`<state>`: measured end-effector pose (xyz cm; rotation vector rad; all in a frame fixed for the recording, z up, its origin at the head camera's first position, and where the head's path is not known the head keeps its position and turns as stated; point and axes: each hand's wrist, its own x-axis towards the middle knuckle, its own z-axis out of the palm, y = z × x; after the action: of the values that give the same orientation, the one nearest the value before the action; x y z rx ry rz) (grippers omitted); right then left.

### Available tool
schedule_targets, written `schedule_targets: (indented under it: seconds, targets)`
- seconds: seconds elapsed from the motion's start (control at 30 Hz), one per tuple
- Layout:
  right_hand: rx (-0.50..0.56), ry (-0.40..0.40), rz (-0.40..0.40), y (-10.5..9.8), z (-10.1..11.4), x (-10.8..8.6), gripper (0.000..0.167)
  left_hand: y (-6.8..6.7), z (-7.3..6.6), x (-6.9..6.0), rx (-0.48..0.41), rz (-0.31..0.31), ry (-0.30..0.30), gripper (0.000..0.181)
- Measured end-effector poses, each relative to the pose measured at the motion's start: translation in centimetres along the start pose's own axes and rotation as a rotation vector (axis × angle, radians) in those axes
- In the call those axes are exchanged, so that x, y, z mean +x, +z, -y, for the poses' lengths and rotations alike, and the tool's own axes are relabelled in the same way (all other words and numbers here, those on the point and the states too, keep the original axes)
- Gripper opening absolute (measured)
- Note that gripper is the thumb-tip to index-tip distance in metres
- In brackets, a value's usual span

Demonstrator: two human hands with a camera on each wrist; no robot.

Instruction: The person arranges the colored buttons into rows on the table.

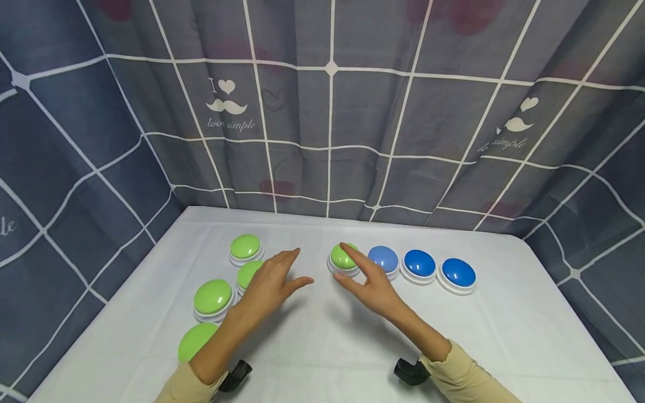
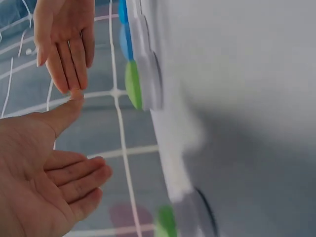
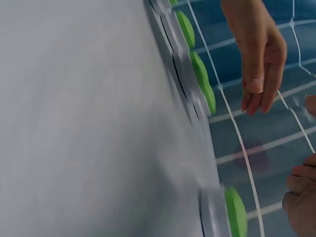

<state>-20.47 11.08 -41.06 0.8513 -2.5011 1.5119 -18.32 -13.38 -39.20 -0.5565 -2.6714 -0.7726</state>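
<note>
Both hands hover over the white table with nothing between their fingers. In the head view the left hand (image 1: 272, 282) hangs over the left group of round green push buttons with white bases, partly covering one green button (image 1: 248, 273). Its fingers are straight and its thumb points right. The right hand (image 1: 373, 288) has straight fingers and a spread thumb; it overlaps the lone green button (image 1: 341, 258) in the row on the right. Whether the fingers touch that button cannot be told from above; the left wrist view shows the right hand (image 2: 71, 44) apart from it.
Right of the lone green button stand a lighter blue button (image 1: 384, 259) and two darker blue buttons, one of them a blue button (image 1: 458, 272) at the row's end. More green buttons (image 1: 213, 298) line the left. A grey checked curtain (image 1: 302, 112) surrounds the table (image 1: 322, 347).
</note>
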Motion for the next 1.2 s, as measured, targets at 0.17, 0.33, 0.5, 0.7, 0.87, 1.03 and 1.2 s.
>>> schedule_targets:
  seconds: [0.17, 0.33, 0.5, 0.7, 0.87, 1.03, 1.2]
  targets:
    - [0.025, -0.009, 0.062, 3.0, 1.0, 0.2, 0.067, -1.5, 1.9, -3.3, 0.036, -0.030, -0.112, 0.070]
    - [0.031, 0.006, 0.143, 5.7, 1.9, 0.6, 0.072, -3.3, 3.1, -5.6, 0.079, -0.057, -0.152, 0.070]
    - [0.040, 0.034, 0.227, 8.1, 2.5, 0.9, 0.076, -4.5, 4.0, -7.2, 0.128, -0.054, -0.185, 0.072]
    - [0.019, 0.045, 0.273, 10.5, 2.4, 1.8, 0.080, -4.8, 4.6, -8.1, 0.154, -0.015, -0.216, 0.080]
    - [-0.010, 0.036, 0.286, 11.9, 2.1, 2.5, 0.081, -4.8, 4.7, -8.3, 0.183, -0.001, -0.228, 0.084]
    - [-0.077, 0.012, 0.273, 13.0, 1.6, 2.9, 0.080, -4.3, 4.7, -7.8, 0.185, 0.024, -0.203, 0.083]
    - [-0.099, 0.010, 0.254, 14.0, 1.4, 3.4, 0.078, -3.7, 4.7, -7.4, 0.207, 0.023, -0.154, 0.080]
